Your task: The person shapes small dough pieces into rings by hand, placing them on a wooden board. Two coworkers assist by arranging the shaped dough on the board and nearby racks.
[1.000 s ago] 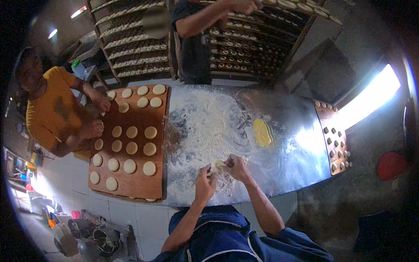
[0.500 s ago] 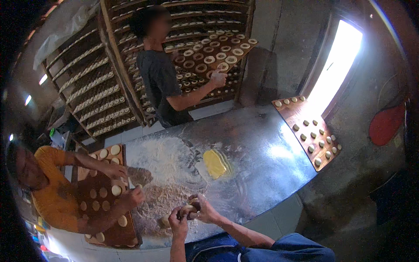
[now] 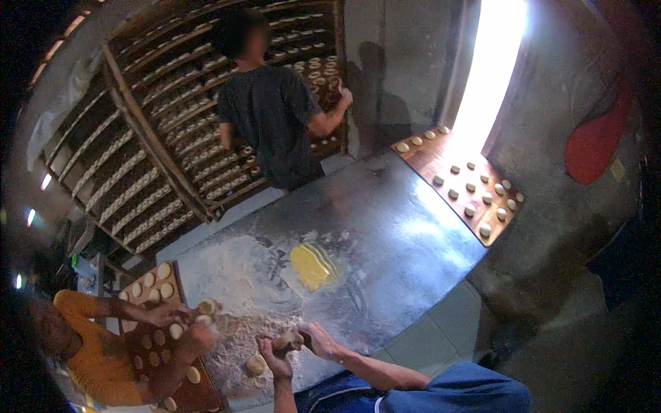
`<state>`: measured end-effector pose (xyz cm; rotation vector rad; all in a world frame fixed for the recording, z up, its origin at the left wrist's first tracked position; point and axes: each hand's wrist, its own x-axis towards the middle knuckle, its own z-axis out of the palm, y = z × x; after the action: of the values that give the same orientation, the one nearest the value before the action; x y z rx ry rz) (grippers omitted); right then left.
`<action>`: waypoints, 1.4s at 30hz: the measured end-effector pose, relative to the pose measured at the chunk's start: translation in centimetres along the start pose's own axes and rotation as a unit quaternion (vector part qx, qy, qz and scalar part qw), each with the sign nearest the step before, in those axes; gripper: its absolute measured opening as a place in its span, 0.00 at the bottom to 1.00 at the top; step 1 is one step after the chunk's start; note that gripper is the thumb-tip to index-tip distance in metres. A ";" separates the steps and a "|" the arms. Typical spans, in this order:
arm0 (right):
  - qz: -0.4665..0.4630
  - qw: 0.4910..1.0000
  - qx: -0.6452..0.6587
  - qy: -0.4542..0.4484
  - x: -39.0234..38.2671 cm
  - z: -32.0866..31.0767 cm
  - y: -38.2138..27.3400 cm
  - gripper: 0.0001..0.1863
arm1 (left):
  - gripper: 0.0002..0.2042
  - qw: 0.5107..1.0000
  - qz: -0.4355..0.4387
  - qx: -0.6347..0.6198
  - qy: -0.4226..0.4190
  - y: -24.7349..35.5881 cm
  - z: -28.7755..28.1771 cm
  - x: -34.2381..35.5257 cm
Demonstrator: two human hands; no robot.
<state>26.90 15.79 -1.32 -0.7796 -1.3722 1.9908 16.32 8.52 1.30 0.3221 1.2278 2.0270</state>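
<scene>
Two hands of yours work at the near edge of the floured tabletop (image 3: 385,227). Taken left to right from the yellow slab (image 3: 308,267) at mid-table:
- Person in orange (image 3: 96,358), far left and nearer than the slab, hands on dough over a wooden tray (image 3: 175,289) of pale rounds.
- Loose dough ball (image 3: 256,364), near-left of the slab.
- Your left hand (image 3: 274,354), curled closed on the dough piece (image 3: 289,339).
- Your right hand (image 3: 318,338), fingers wrapped on the same piece.
- Person in dark shirt (image 3: 275,117), beyond the slab, at the rack (image 3: 138,165).
- Second tray (image 3: 461,182), far right.
</scene>
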 end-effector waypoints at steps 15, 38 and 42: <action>-0.126 0.923 -0.362 -0.047 -1.9 3.9 2.0 0.16 | 0.20 0.996 0.029 0.081 -0.003 -3.9 -4.0 -0.7; -0.445 0.768 -0.419 -0.194 -2.1 19.4 7.7 0.15 | 0.14 0.892 0.171 0.416 0.057 7.7 -21.4 -3.0; -0.158 0.885 -0.319 -0.301 -1.8 27.0 3.8 0.12 | 0.14 0.973 0.110 -0.079 0.186 7.8 -25.3 -3.2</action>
<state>7.45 -2.79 3.34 -0.1359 -2.4106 1.5662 1.17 -12.59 -4.56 -0.0034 1.2830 2.4403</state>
